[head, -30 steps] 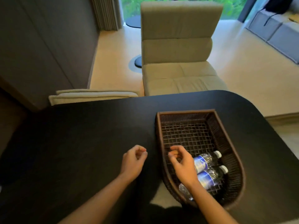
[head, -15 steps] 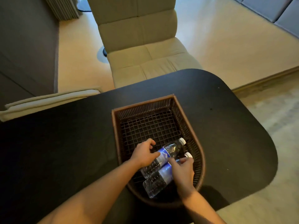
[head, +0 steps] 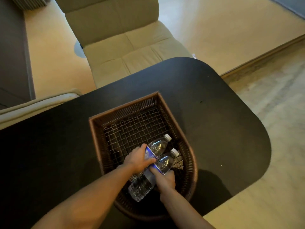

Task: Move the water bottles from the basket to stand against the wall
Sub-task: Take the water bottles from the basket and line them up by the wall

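Observation:
A brown woven basket (head: pixel 96 129) with a wire-grid bottom sits on the black table (head: pixel 214 113). Two clear water bottles with blue labels and white caps lie side by side in its near half, caps pointing to the far right. My left hand (head: pixel 137 160) is wrapped around the middle of the farther bottle (head: pixel 158 147). My right hand (head: pixel 165 178) grips the nearer bottle (head: pixel 143 185) around its label, thumb on top. Both bottles still lie low inside the basket.
A beige padded chair (head: pixel 122 47) stands beyond the table's far edge, and a second beige cushion (head: pixel 33 104) shows at the left edge. A dark wall panel (head: pixel 11 55) runs along the far left. The table's rounded right end borders pale floor (head: pixel 272 113).
Both hands went from hovering over the table and basket rim to closing around the two bottles. The view has tilted down and shifted right.

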